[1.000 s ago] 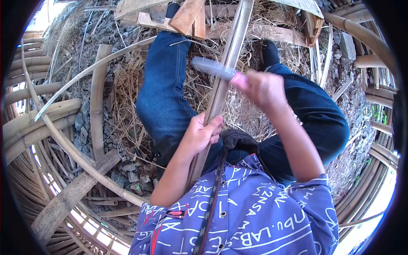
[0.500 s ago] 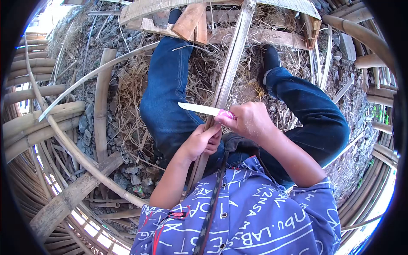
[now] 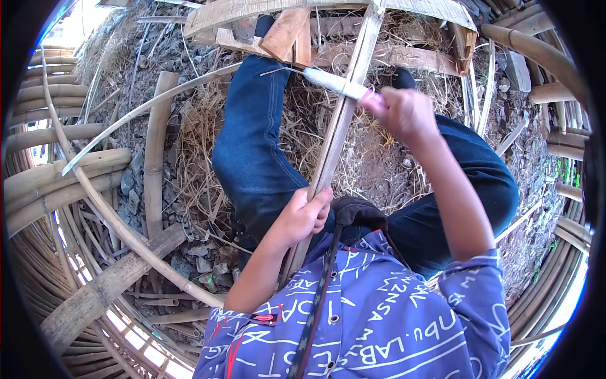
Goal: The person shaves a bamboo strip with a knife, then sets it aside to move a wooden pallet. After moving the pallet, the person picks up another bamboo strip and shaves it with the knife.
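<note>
A long split bamboo strip (image 3: 338,129) runs from the person's lap up to a wooden frame. My left hand (image 3: 305,216) is wrapped round its lower part, near the waist. Farther up, my right hand (image 3: 407,114) is closed on the pink handle of a knife (image 3: 328,81). The pale blade points left and lies across the strip, a little below the frame. Motion blurs the blade and the right hand.
The wooden frame (image 3: 416,57) stands at the top, with a curved plank (image 3: 252,14) over it. Bamboo poles (image 3: 158,139) and a thin curved strip (image 3: 136,112) lie on the left. Straw and stones cover the ground, and stacked bamboo (image 3: 562,120) is at the right.
My right hand and the knife have moved up along the strip, away from my left hand. My left hand stays round the strip in nearly the same place.
</note>
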Demonstrator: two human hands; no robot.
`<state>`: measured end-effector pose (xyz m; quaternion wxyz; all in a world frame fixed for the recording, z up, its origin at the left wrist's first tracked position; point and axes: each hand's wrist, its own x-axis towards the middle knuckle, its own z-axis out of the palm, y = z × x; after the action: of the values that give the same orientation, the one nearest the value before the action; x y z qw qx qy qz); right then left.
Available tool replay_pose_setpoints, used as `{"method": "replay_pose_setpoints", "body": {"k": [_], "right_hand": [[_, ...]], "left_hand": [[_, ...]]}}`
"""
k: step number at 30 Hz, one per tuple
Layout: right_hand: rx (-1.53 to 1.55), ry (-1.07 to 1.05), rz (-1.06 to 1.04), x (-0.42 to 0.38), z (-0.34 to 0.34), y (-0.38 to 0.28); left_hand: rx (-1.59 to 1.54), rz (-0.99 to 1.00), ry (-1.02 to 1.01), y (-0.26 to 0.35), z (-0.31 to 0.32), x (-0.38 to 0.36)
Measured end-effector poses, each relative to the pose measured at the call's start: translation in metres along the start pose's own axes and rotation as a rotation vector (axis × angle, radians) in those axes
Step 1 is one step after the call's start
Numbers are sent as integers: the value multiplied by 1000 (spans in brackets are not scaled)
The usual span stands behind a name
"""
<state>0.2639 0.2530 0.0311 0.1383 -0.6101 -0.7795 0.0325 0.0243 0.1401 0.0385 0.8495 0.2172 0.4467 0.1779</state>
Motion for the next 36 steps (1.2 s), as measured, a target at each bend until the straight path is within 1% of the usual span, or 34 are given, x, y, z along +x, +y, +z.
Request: {"method": "replay_pose_setpoints", "body": {"k": [1,2,3,5,6,7,8,9,10,11,13,14,15,16,17,18,20,21,23,25,27,30,31,33,35,36], "right_hand": [[-31,24,-25,5,-4,7],[12,-37,8,7,-7,7],[7,-36,10,8,-8,8],[-131,0,-78,12,-7,11],[-124,-85,17,15,0,19],[-107,-70,414,27,8,41],[-56,79,335,28,-6,72],[-30,-2,457,38,-17,99],[-88,37,472,37,-36,97],[-72,67,379,37,-40,100],[66,39,382,38,-45,62],[138,142,301,33,-36,41],[74,-26,299,31,-36,23],[167,-35,255,22,-30,7],[246,14,157,14,-27,-9],[293,-45,113,4,-27,-25],[361,-100,42,-16,-25,-51],[411,-160,52,-24,-27,-62],[495,-171,70,-38,-25,-79],[539,-202,87,-48,-21,-88],[517,-229,76,-51,-15,-91],[439,-241,91,-52,-4,-89],[443,-245,89,-51,-2,-86],[344,-238,-23,-47,3,-77],[262,-128,-92,-45,12,-70],[234,-80,-49,-37,13,-61]], "left_hand": [[3,-2,1,1,-1,-2],[0,-3,6,3,-2,-2],[-6,-3,7,4,-2,-2],[-11,0,-14,4,-2,-3],[4,-11,0,2,-1,-6],[20,-23,18,-2,-1,-11],[24,-80,7,-9,-5,-18],[24,-96,11,-18,-10,-26],[24,-113,8,-25,-16,-33],[21,-132,-1,-28,-21,-35],[16,-137,9,-26,-22,-32],[13,-131,23,-23,-21,-30],[46,-108,54,-17,-20,-26],[70,-100,59,-7,-19,-23],[98,-90,67,2,-20,-20],[105,-82,72,7,-20,-17],[254,-12,134,14,-18,-10],[262,-11,133,18,-18,-6],[357,63,142,25,-17,2],[322,74,120,21,-23,14],[280,90,104,18,-23,19],[327,215,127,19,-11,20],[325,214,132,16,-9,21],[388,296,186,12,-7,23],[360,255,166,9,-8,22],[307,207,147,5,-8,22]]}}
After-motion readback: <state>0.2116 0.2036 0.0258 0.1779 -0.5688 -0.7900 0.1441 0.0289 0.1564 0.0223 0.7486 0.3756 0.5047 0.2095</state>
